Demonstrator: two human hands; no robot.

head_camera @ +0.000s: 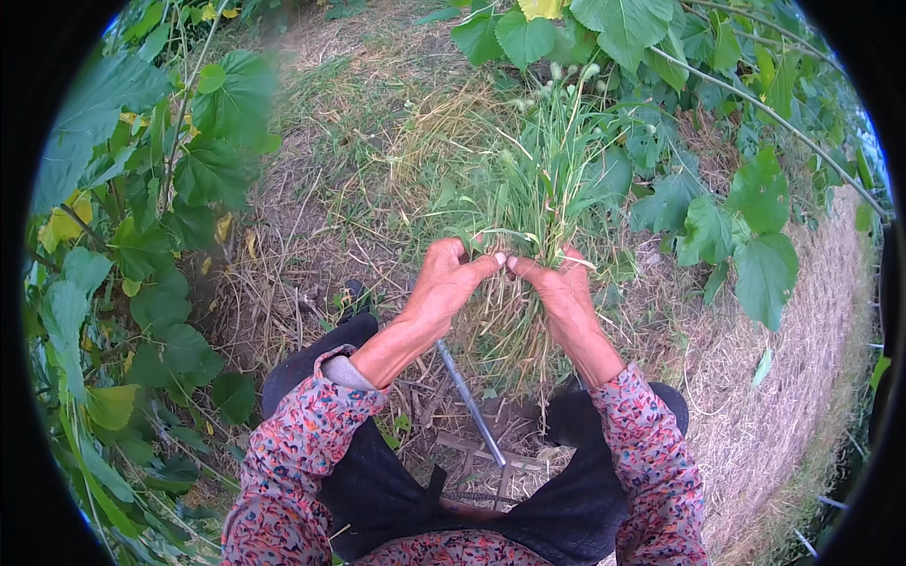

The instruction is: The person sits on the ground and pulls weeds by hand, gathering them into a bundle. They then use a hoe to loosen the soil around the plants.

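Both hands meet around the lower stems of a bundle of green grass (555,170), whose leafy tops and seed heads point away from me. My left hand (453,276) grips the bundle's left side, its thumb tip nearly touching the other thumb. On the right side of the stems, my right hand (563,283) is closed, with a few blades running over the fingers. The curled fingers of both hands are partly hidden by the grass. Loose stem ends hang down between the wrists. A metal rod (471,403) lies on the ground below, between my knees.
Broad-leaved branches (205,170) crowd the left side, and more leafy branches (761,233) hang at the right. Dry cut grass (778,424) covers the ground at the right. A small wooden frame (463,446), perhaps a low stool, shows between my legs.
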